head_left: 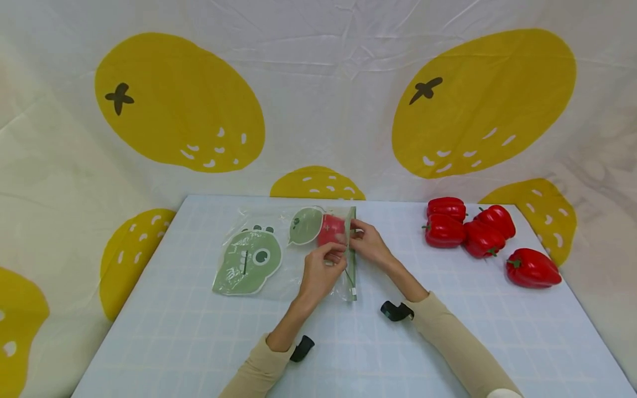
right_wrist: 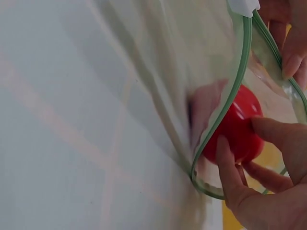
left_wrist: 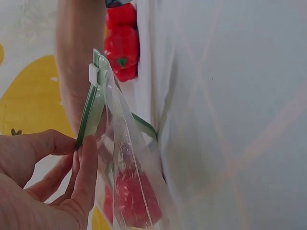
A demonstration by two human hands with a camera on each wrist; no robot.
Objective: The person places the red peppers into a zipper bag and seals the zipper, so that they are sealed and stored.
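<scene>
A clear zip bag (head_left: 249,282) with green cartoon prints lies flat on the table, its green-edged mouth to the right. My left hand (head_left: 318,273) pinches the green zip edge (left_wrist: 88,112) between thumb and finger, lifting one side of the mouth. A white slider (left_wrist: 93,75) sits at one end of that edge. Through the open mouth, my right hand (head_left: 370,243) holds a red bell pepper (right_wrist: 242,127) with thumb and fingertips. That pepper is just inside the bag, seen through the plastic in the head view; part of it is hidden by the fingers.
Several red bell peppers (head_left: 445,231) are grouped at the back right of the table (head_left: 164,331). One more pepper (head_left: 533,268) lies apart, near the right edge. A patterned curtain (head_left: 328,110) hangs behind the table.
</scene>
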